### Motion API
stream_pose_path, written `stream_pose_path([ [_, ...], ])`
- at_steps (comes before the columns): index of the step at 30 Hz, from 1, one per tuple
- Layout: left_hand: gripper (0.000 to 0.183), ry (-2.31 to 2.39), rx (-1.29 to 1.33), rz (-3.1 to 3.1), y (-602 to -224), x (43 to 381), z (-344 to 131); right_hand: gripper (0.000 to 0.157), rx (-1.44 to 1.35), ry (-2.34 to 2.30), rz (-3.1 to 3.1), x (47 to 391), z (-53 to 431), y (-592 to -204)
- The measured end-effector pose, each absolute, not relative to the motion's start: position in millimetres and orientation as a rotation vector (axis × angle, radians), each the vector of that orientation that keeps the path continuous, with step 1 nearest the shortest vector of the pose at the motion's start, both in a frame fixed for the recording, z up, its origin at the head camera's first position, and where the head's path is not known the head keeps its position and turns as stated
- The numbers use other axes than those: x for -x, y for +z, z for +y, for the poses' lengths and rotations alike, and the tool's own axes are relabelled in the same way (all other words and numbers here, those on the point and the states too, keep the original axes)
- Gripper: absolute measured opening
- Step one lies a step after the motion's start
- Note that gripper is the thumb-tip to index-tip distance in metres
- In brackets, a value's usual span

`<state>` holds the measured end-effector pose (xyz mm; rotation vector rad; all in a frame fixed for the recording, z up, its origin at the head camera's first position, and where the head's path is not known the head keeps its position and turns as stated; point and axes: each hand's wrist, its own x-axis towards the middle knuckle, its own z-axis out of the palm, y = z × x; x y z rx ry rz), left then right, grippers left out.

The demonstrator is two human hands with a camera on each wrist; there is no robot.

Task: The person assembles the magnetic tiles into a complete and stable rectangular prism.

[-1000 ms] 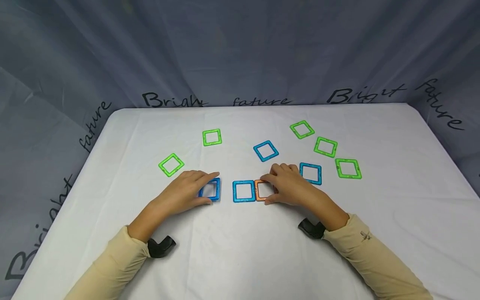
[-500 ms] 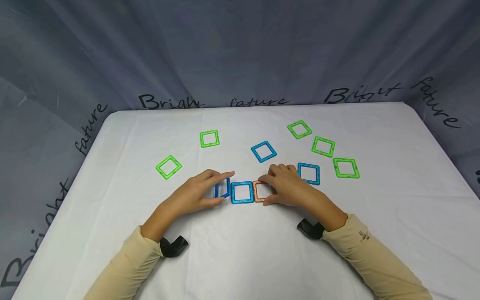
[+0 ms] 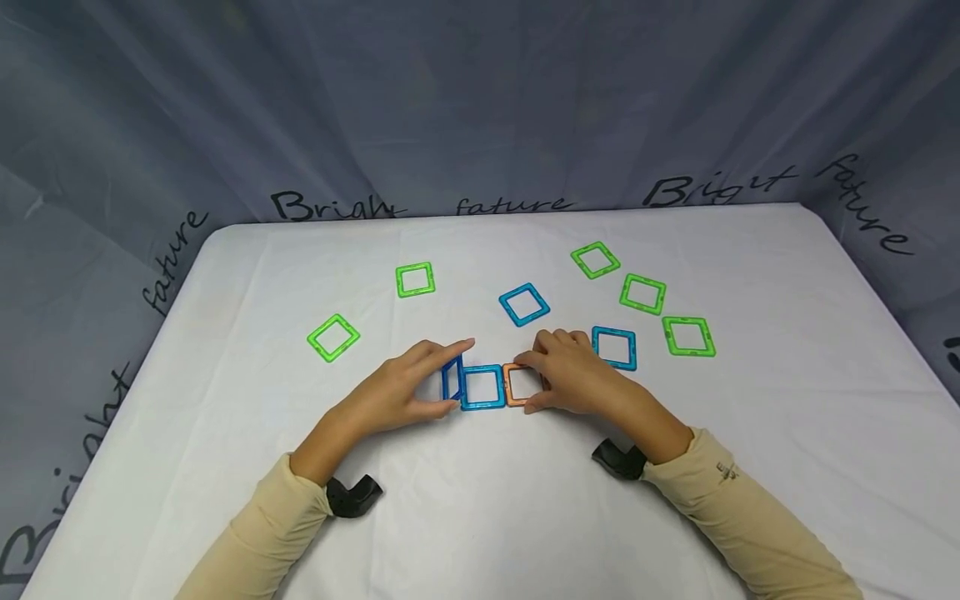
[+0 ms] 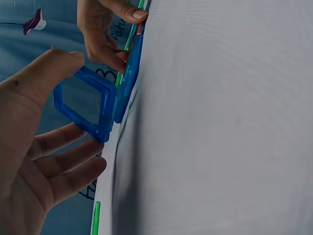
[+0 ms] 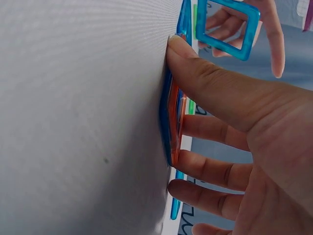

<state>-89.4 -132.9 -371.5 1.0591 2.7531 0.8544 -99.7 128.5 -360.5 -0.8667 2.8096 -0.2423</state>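
Observation:
My left hand (image 3: 393,392) holds a blue square magnetic tile (image 4: 104,110) on edge between thumb and fingers. That tile stands upright at the left side of a flat blue tile (image 3: 482,405); its lower edge is at or very near that side. Directly right of the flat tile lies an orange magnetic tile (image 3: 509,386), side against side. My right hand (image 3: 573,373) grips the orange tile with the thumb on its near edge and fingers at the far edge. In the right wrist view a blue layer (image 5: 165,112) shows under the orange one. The palm hides the orange tile's right part.
Loose blue tiles lie behind the hands, one in the middle (image 3: 525,319) and one by the right knuckles (image 3: 632,350). Several green tiles are scattered farther out, such as one at left (image 3: 318,350) and one at right (image 3: 690,353). A white cloth (image 3: 480,500) covers the table.
My left hand has moved right, bringing its blue tile up to the flat blue tile and turning it upright. My right hand keeps its grip in place.

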Motion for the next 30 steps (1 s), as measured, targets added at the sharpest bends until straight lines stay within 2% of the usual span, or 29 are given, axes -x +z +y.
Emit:
stream_pose_path([
  [30,0.060,0.936,-1.115,2.702,-383,91,-129,0.060,0.878,-0.241,2.822,99,128,-361],
])
